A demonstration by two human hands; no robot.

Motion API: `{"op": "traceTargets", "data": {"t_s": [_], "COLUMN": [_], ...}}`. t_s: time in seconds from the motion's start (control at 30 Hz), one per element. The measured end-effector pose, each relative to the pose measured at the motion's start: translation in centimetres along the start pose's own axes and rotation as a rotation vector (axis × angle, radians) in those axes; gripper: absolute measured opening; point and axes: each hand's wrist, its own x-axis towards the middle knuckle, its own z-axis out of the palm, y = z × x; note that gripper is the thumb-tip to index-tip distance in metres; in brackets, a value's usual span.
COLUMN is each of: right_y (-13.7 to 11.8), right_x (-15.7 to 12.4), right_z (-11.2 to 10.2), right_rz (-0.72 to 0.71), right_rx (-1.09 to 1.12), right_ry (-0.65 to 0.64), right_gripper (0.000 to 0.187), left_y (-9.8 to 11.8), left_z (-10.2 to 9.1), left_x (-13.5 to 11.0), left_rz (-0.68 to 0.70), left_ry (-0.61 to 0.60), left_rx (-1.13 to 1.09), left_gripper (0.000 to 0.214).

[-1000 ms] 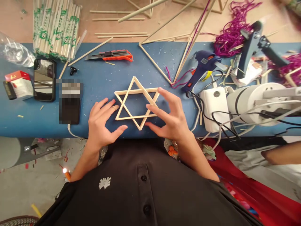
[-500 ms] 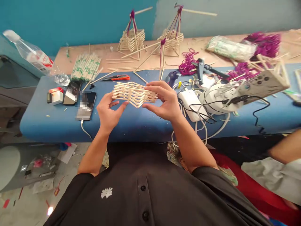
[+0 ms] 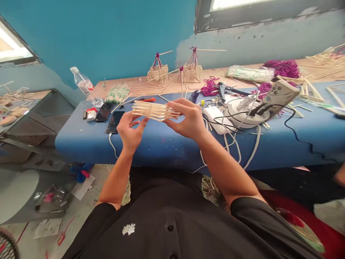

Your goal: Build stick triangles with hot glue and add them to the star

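Note:
A star-shaped stack of pale wooden sticks (image 3: 155, 109) is held up in the air, almost edge-on to me, above the blue table (image 3: 167, 144). My left hand (image 3: 131, 131) grips its left end with thumb and fingers. My right hand (image 3: 187, 120) pinches its right end, fingers curled over the top. Both hands are closed on the stick frame.
On the table lie two phones (image 3: 107, 115), a small red-and-white box (image 3: 90, 114), an orange utility knife (image 3: 147, 99), a white power unit with cables (image 3: 244, 111) and purple yarn (image 3: 281, 68). Two finished stick frames (image 3: 159, 70) and a water bottle (image 3: 84, 86) stand behind. Another person's arm (image 3: 339, 176) shows at right.
The stick star was lying flat on the table under my hands; both hands have lifted it and tilted it edge-on. My head has risen, so the back wall shows.

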Motion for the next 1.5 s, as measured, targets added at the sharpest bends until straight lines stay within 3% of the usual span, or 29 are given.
{"op": "traceTargets", "data": {"t_s": [0.1,0.17,0.23,0.3,0.4,0.5,0.63,0.87,1.1,1.17,1.5], "right_y": [-1.2,-1.8,-2.3,-2.6,-2.7,-2.8,-3.4,-4.7,-5.1,-5.1,-5.2], "right_x": [0.2,0.5,0.8,1.0,1.3,1.2,0.4,-0.9,-1.5,-1.6,-1.4], "right_z": [-0.8,-1.4,-1.9,-2.4,-2.9,-3.3,-3.6,-4.3,-4.3,-4.1,-4.1], "right_rz": [-0.019,-0.025,-0.033,-0.06,-0.126,-0.164,-0.201,-0.152,-0.183,-0.185,-0.151], "right_rx": [-0.036,-0.063,-0.076,-0.095,-0.155,-0.184,-0.201,-0.212,-0.174,-0.162,-0.125], "right_ry": [-0.001,-0.023,-0.055,-0.083,-0.083,-0.048,0.009,-0.014,0.108,0.115,-0.013], "right_gripper": [0.038,0.038,0.04,0.039,0.037,0.034,0.034,0.032,0.045,0.041,0.036], "left_y": [0.6,0.8,1.0,1.5,2.4,3.2,3.9,4.4,3.4,3.1,3.4], "left_z": [-1.3,-2.4,-3.3,-3.9,-4.3,-4.2,-4.1,-3.9,-3.5,-3.6,-3.7], "left_x": [0.6,1.7,3.1,4.3,5.3,5.2,4.4,3.7,3.6,3.5,2.8], "left_rz": [0.199,0.407,0.591,0.657,0.621,0.595,0.635,0.705,0.732,0.737,0.626], "left_ry": [0.069,0.104,0.037,-0.105,-0.233,-0.265,-0.25,-0.243,-0.187,-0.194,-0.211], "left_rx": [0.159,0.243,0.253,0.189,0.084,0.058,0.04,0.062,-0.021,-0.024,-0.086], "left_gripper": [0.047,0.066,0.089,0.087,0.061,0.052,0.051,0.053,0.052,0.052,0.051]}}
